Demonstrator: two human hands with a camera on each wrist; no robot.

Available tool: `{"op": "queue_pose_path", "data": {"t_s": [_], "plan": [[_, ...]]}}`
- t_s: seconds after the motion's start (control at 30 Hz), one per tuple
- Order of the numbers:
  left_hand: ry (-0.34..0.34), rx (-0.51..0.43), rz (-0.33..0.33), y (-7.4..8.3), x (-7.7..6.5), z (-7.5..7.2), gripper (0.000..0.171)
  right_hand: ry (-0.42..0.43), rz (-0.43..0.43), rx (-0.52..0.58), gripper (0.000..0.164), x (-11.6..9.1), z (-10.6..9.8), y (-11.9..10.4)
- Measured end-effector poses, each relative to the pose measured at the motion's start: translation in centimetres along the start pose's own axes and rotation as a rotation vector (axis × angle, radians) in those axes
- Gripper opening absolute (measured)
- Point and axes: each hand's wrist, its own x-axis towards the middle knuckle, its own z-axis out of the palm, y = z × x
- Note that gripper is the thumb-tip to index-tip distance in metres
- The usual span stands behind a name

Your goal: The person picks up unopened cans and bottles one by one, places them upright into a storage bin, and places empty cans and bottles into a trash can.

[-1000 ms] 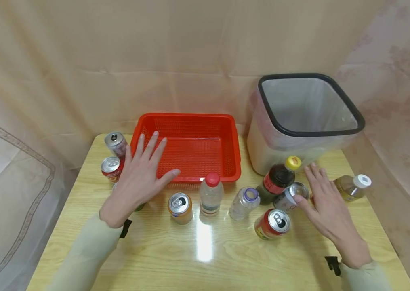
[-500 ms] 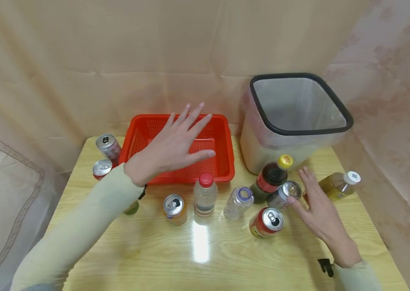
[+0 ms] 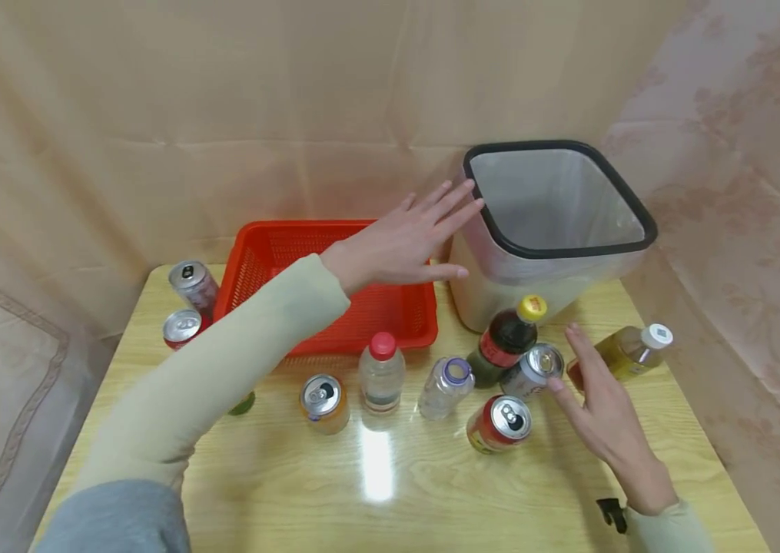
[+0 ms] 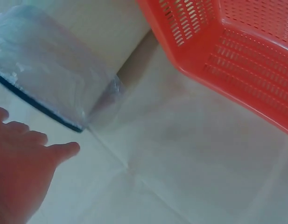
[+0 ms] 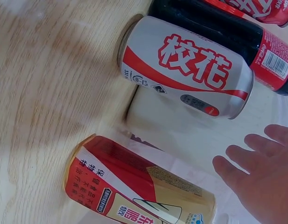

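My left hand point(image 3: 399, 242) hovers with fingers spread over the right end of the red basket point(image 3: 383, 315). Its fingertips overlap the near-left rim of the bin point(image 3: 569, 252); touching or apart, I cannot tell. The left wrist view shows that hand point(image 4: 22, 168) holding nothing. My right hand point(image 3: 607, 418), fingers extended and holding nothing, is between a silver can point(image 3: 533, 370) and a white-capped bottle of yellowish drink point(image 3: 628, 352). In the right wrist view the can point(image 5: 181, 65) and the bottle's red-and-gold label point(image 5: 139, 182) lie apart from the fingers.
A yellow-capped cola bottle point(image 3: 504, 344), a red can point(image 3: 499, 424), a clear purple-ringed bottle point(image 3: 443, 390), a red-capped clear bottle point(image 3: 382, 375) and an orange can point(image 3: 325, 405) stand before the containers. Two cans stand left of the basket, the front one red point(image 3: 183, 327). My left sleeve partly hides a green object point(image 3: 243, 404).
My left hand has swept right, from the basket's left side across to the bin. My right hand has stayed near the silver can. The whole view has shifted slightly.
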Motion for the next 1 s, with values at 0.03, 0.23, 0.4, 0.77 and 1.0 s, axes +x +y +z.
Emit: {"op": "queue_pose_path", "data": {"t_s": [0.03, 0.23, 0.4, 0.77, 1.0], "plan": [[-0.004, 0.002, 0.012, 0.1, 0.4, 0.2, 0.096, 0.0, -0.002, 0.001, 0.074, 0.0, 0.1, -0.1], [-0.01, 0.006, 0.041, 0.3, 1.8, 1.1, 0.091, 0.016, -0.022, 0.022, 0.073, -0.5, 0.1, -0.4], [0.004, -0.021, 0.039, 0.3, 2.2, 1.3, 0.089, 0.099, -0.11, 0.059, 0.072, -1.4, 0.0, -0.6], [0.039, -0.064, 0.057, -0.3, 2.1, 1.7, 0.086, 0.169, -0.39, 0.212, 0.085, -3.1, 1.3, -0.6], [0.033, -0.05, 0.047, -0.4, 2.3, 1.5, 0.087, -0.032, -0.305, 0.238, 0.084, -3.4, 2.3, -1.2]]}}
